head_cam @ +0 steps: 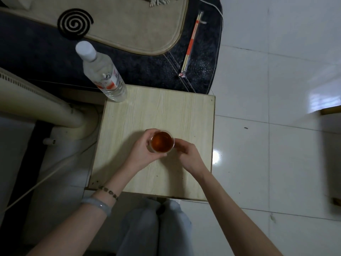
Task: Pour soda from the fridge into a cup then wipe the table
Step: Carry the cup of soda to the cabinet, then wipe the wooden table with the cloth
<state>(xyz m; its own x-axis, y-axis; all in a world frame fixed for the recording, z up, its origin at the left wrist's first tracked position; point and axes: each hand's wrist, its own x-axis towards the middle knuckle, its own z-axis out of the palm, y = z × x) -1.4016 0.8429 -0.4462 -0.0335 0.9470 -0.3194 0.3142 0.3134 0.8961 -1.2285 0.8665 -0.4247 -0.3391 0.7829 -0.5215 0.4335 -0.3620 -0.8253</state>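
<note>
Cup of amber liquid held over small wooden tabletop.

Clear cup (pixel 162 142) sits near tabletop (pixel 193 115) centre, filled with amber-brown drink. Left hand (pixel 141 153) fingers wrapped around cup's left side; right hand (pixel 189 157) fingers curled at its right rim, contact unclear. Capped clear bottle (pixel 103 74) stands at far-left corner, well apart from the cup.
</note>
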